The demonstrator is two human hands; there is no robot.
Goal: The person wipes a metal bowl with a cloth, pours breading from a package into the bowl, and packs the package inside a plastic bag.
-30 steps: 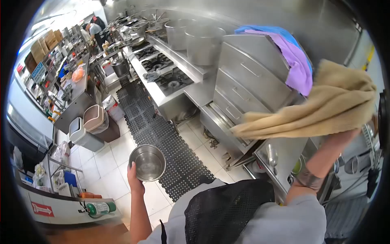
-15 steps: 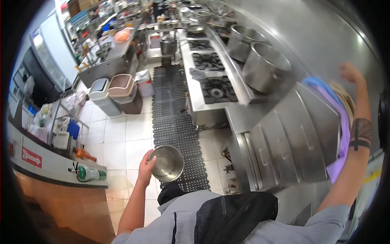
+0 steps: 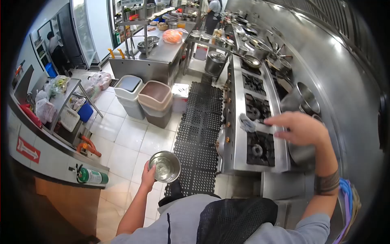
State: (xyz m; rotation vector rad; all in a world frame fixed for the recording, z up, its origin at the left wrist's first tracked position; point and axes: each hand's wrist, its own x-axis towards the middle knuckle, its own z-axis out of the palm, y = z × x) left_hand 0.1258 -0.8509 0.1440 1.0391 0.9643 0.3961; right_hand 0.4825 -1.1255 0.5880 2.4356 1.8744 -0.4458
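My left hand point(image 3: 148, 176) grips the rim of a round metal pot point(image 3: 165, 166), with the thumb inside the edge; the pot hangs over the floor in front of my body. My right hand point(image 3: 298, 128) is raised over the stove point(image 3: 239, 153) with its fingers apart and nothing in them. Just left of its fingertips, a crumpled grey cloth point(image 3: 248, 123) lies on the stove between burners. Blue, purple and tan towels point(image 3: 347, 203) hang at the lower right, behind my right arm.
A black rubber mat point(image 3: 199, 138) runs along the stove. Two bins point(image 3: 155, 101) stand left of it. Large pots point(image 3: 304, 99) sit behind the burners. A green extinguisher point(image 3: 92, 176) is at the lower left. One person point(image 3: 212, 18) stands at the far end, another point(image 3: 59, 53) at far left.
My right hand has let go of the tan towel, which now hangs with the others, and has moved left over the stove. The view has turned left; my left hand still holds the pot.
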